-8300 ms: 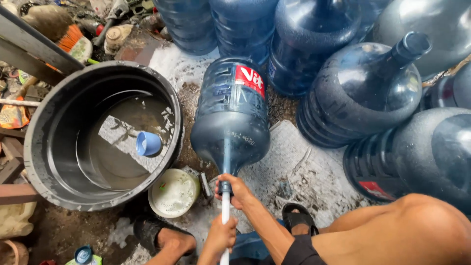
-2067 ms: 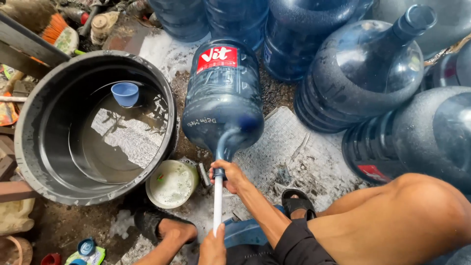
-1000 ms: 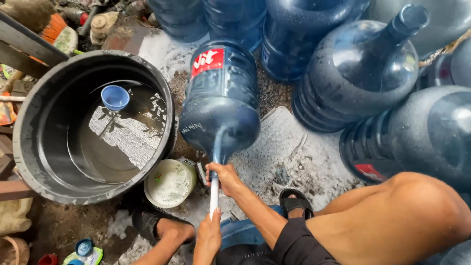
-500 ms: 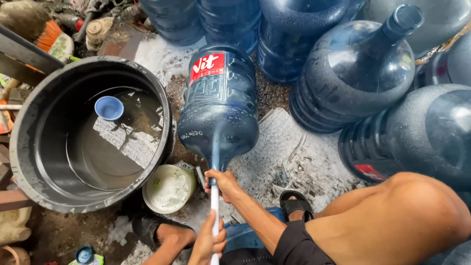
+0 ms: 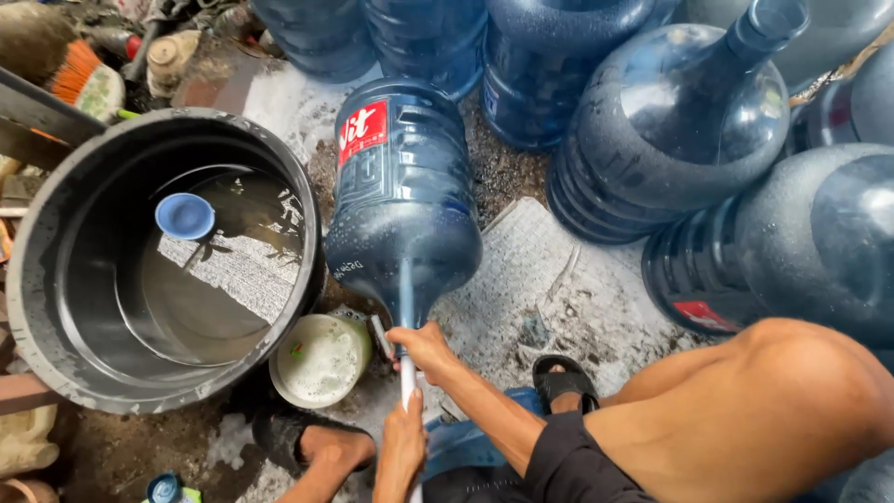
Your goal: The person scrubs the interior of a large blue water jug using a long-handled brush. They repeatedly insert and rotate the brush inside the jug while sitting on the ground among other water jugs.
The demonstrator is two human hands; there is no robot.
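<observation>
Water jug (image 5: 402,200), on its side beside the black tub (image 5: 56,307), has rolled slightly; both my hands, right hand (image 5: 424,346) and left hand (image 5: 402,447), keep gripping the white brush rod (image 5: 408,387) in its neck.

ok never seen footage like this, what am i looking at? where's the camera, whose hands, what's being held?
There is no machine here: a person works with two bare hands. The single picture comes from a camera on their head, looking down past their knee.

A large blue water jug lies on its side on the wet ground, neck toward the person. A thin white rod runs into its neck. The right hand grips the rod at the jug's mouth; the left hand grips it lower down, nearer the body.

To the left stands a big black tub with shallow water and a small blue cup floating in it. A white bowl sits beside the tub. More blue jugs crowd the top and right.
</observation>
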